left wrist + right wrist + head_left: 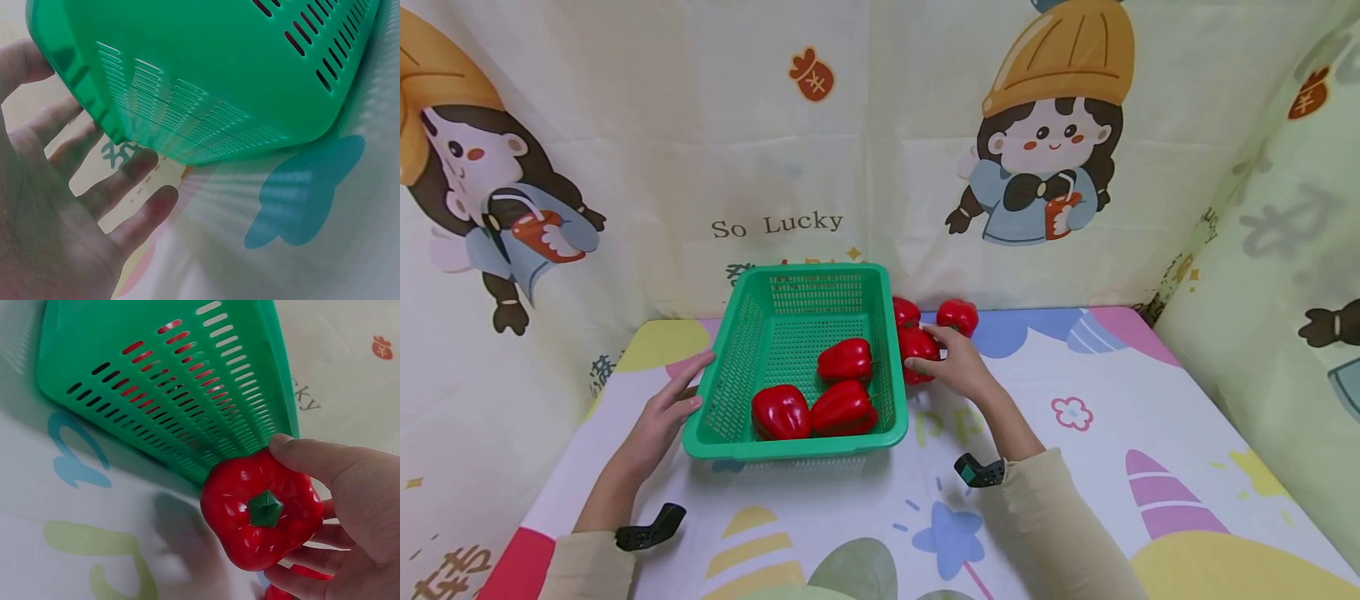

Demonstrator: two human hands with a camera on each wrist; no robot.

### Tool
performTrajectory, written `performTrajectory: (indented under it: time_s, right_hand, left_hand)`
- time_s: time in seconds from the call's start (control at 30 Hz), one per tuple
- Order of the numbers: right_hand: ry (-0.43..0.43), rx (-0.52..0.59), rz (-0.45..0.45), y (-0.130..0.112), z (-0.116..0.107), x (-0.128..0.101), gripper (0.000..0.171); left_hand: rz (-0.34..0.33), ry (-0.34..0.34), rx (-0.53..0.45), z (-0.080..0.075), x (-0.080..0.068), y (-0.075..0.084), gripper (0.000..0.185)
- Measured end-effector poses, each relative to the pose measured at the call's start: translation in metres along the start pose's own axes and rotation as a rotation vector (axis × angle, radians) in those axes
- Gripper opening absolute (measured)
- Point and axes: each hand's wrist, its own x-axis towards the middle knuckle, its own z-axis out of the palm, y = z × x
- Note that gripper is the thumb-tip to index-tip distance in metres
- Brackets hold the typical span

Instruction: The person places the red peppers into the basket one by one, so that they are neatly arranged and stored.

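We see a green basket (pixel 797 333) standing on the worktop (pixel 1075 467), with three red peppers lying inside it. Our left hand (pixel 666 417) rests against the left wall of the basket; its fingers (pixel 119 181) are straight and spread, so this grip is apart and holds nothing. Our right hand (pixel 958 367) is just beside the right wall of the basket, and its grip is clamped on one pepper (pixel 262 512). The thumb (pixel 306 456) lies over the top of this pepper and the other fingers curl below it. In the right wrist view the green stem of the pepper faces the camera, and the pepper is touching or almost touching the basket wall; we cannot tell which. Two more peppers (pixel 957 317) lie on the worktop behind the right hand, near the cloth backdrop (pixel 775 167).
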Motion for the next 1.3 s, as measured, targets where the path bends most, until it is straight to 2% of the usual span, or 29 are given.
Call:
performTrajectory:
  time_s: [0.4, 0.8, 0.93, 1.3]
  right_hand:
    - [0.017, 0.01, 0.007, 0.001, -0.007, -0.002, 0.071]
    - [0.032, 0.04, 0.007, -0.002, -0.015, -0.007, 0.066]
    - [0.03, 0.036, 0.014, -0.004, -0.016, -0.008, 0.067]
    - [0.051, 0.008, 0.009, -0.005, -0.02, -0.009, 0.067]
  left_hand:
    - [0.015, 0.0, -0.005, 0.0, 0.0, -0.001, 0.051]
    - [-0.008, -0.005, 0.001, 0.0, 0.0, -0.001, 0.052]
    - [-0.02, -0.005, 0.002, 0.0, -0.001, 0.0, 0.052]
    - [0.0, -0.001, 0.001, 0.0, -0.001, 0.0, 0.052]
